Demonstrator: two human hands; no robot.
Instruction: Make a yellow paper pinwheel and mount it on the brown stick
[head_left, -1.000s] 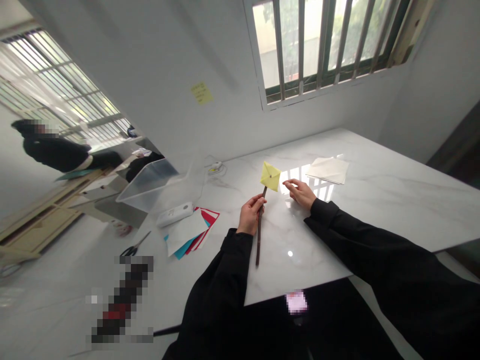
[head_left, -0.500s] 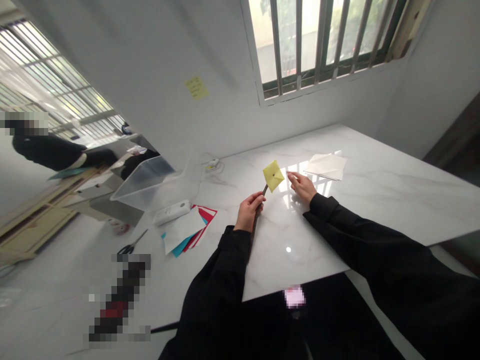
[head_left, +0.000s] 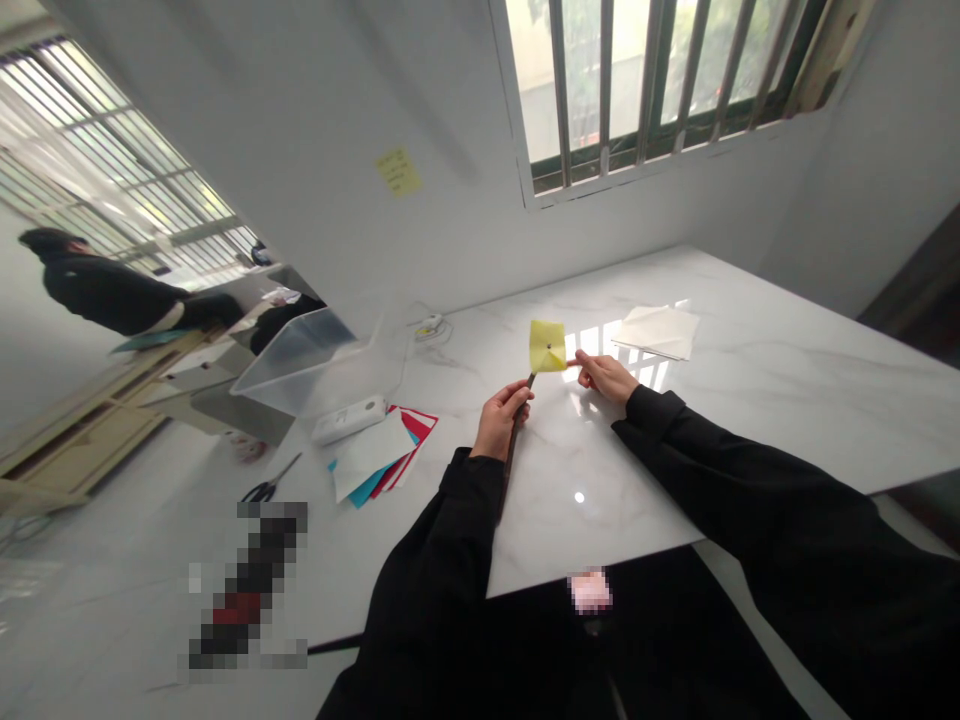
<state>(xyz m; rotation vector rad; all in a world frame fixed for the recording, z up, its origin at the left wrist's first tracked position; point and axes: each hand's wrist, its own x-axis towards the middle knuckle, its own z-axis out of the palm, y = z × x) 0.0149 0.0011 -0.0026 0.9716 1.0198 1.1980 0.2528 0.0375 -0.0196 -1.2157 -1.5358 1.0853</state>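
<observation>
A small yellow paper pinwheel [head_left: 541,358] with a dark pin at its centre sits on the top end of a dark brown stick [head_left: 511,462]. My left hand [head_left: 501,418] is closed around this stick below the paper. On the other side, my right hand [head_left: 606,378] has its index finger stretched out to the pinwheel's right edge, at or very near the paper; its other fingers are curled and nothing is in them.
Scissors [head_left: 270,482], coloured paper sheets [head_left: 379,462], a white power strip [head_left: 349,420] and a clear plastic bin [head_left: 300,352] lie left on the marble table [head_left: 780,370]. White paper [head_left: 656,332] is right. A person [head_left: 112,290] sits at far left.
The pinwheel head has turned on its pin, its edges now nearly level. My right index finger has straightened and come to its edge. The left hand still grips the stick.
</observation>
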